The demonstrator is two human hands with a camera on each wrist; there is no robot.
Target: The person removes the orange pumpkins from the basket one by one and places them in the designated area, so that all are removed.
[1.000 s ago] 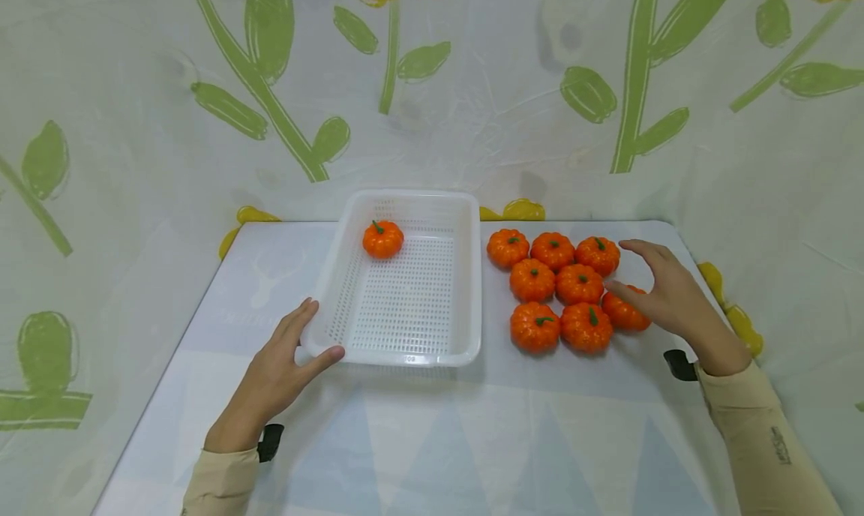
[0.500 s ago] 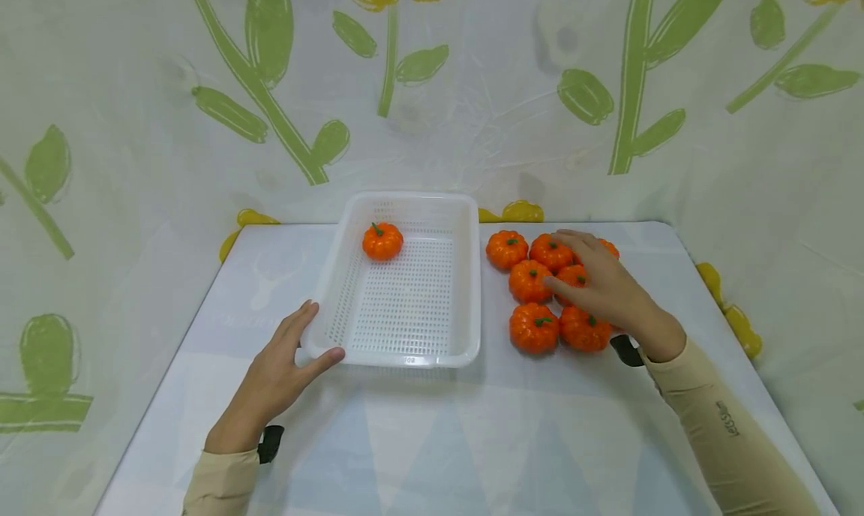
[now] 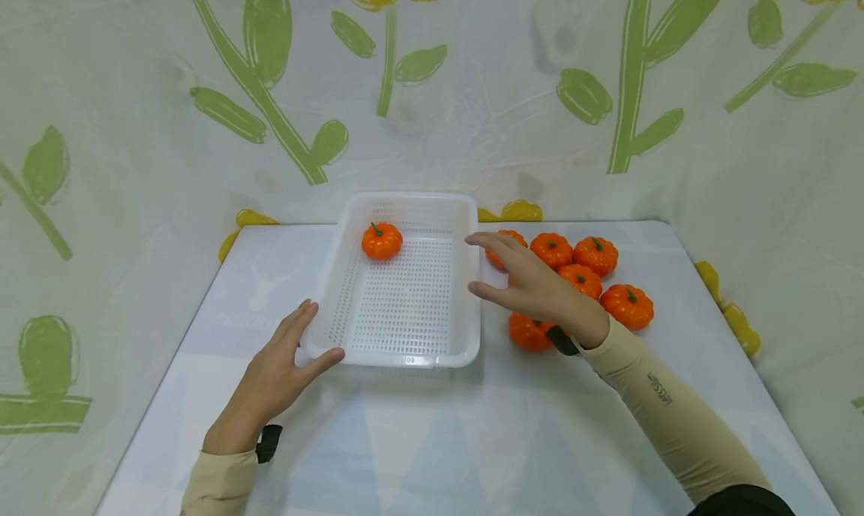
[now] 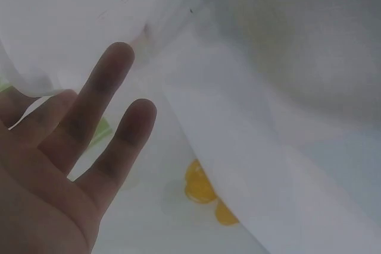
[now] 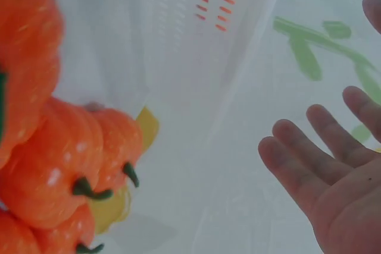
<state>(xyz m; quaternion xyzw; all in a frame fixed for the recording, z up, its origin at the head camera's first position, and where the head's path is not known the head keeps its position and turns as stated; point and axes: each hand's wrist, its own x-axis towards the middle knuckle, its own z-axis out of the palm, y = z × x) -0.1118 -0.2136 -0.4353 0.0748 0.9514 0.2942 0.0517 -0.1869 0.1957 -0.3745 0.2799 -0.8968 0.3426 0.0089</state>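
A white perforated plastic basket [image 3: 391, 360] stands at the middle of the table with one small orange pumpkin [image 3: 382, 241] inside, at its far left. My left hand [image 3: 266, 385] rests at the basket's near left corner, thumb on the rim; the left wrist view shows its fingers [image 4: 106, 81] extended. Beside the right rim hovers my right hand [image 3: 533, 280], thumb and fingers apart. Nothing lies in that palm [image 5: 351, 206] in the right wrist view. Several more pumpkins [image 3: 627, 307] sit to the right, some partly hidden under the right hand and forearm.
The basket's far rim lies by the back edge of the white table [image 3: 418, 441]. A pale cloth with a green plant print [image 3: 486, 126] hangs behind and around it. In the right wrist view, clustered pumpkins [image 5: 53, 159] fill the left side.
My right hand has swept left from the far right side of the pumpkins, over them, to the basket's right rim. The left hand and the pumpkins stay where they were.
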